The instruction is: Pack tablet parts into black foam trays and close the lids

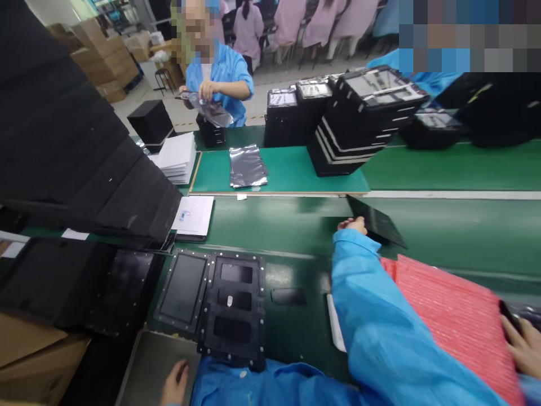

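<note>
My right hand is stretched far forward over the green bench and grips the near left edge of a thin black panel, which is tilted. My left hand is low at the left, fingers loosely curled and nothing visible in them, beside a grey flat surface. Right of it lies a black plate with three rectangular recesses; a small pale piece sits in the middle recess. A framed black plate overlaps its left side. A small dark rectangle lies farther right.
Pink-red bubble wrap lies under my right arm; a co-worker's hand is beside it. Tall black blocks rise at left. Across the bench are silver bags, stacked black trays and a co-worker handling a clear bag.
</note>
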A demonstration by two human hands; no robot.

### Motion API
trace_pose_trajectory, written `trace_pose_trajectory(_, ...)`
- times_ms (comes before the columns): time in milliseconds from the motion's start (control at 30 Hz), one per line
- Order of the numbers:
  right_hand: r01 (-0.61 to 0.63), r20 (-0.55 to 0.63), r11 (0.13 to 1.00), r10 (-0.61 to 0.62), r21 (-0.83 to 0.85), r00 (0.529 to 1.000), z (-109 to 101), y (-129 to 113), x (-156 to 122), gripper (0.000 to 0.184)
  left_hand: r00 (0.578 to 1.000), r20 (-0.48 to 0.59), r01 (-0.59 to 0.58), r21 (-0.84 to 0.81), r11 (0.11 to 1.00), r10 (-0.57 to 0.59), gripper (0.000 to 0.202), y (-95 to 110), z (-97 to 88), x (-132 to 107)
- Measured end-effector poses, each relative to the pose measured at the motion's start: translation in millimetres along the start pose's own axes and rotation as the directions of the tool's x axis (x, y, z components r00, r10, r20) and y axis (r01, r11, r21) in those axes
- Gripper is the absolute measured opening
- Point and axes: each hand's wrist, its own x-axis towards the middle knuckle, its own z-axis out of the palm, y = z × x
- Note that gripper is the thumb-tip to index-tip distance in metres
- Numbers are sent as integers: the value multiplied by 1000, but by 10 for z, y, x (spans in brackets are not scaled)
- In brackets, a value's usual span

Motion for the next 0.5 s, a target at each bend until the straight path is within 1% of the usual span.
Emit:
trace_pose_trajectory(33, -43, -119, 997, 49, 59, 992, 76, 28, -81, 45, 999, 28, -31, -13, 999, 31, 28, 43, -6, 141)
trace_pose_trajectory(67, -74, -210, 990, 98, 116, 973, 166, 60, -196, 46, 996, 64, -67, -26, 997, 69, 28, 110, -16, 269)
trace_pose_trajectory(133, -115, -314, 971, 178, 210, 932, 370, 134, -535, 44, 978, 134, -152, -48, 987, 157, 28, 309, -31, 495)
trace_pose_trajectory(167, -126, -334, 960, 208, 251, 919, 472, 177, -762, 43, 965, 165, -195, -53, 979, 201, 27, 429, -30, 595)
trace_pose_trajectory(233, -138, -304, 934, 244, 331, 921, 645, 270, -1312, 43, 937, 218, -271, -47, 961, 274, 25, 669, -12, 770)
trace_pose_trajectory(300, -169, -205, 917, 255, 362, 945, 762, 366, -1945, 43, 906, 272, -326, -40, 944, 324, 23, 844, 23, 924)
trace_pose_trajectory(333, -200, -145, 917, 263, 345, 954, 806, 407, -2266, 45, 889, 307, -343, -46, 938, 340, 22, 891, 43, 997)
trace_pose_trajectory(367, -241, -91, 921, 280, 306, 956, 848, 440, -2577, 46, 871, 342, -354, -59, 933, 352, 22, 908, 64, 1068)
trace_pose_trajectory(433, -330, -29, 923, 342, 196, 939, 952, 476, -3128, 49, 840, 403, -357, -96, 929, 364, 21, 870, 104, 1205)
trace_pose_trajectory(500, -395, -12, 910, 399, 125, 917, 1109, 484, -3545, 51, 817, 453, -340, -121, 933, 357, 21, 776, 138, 1321)
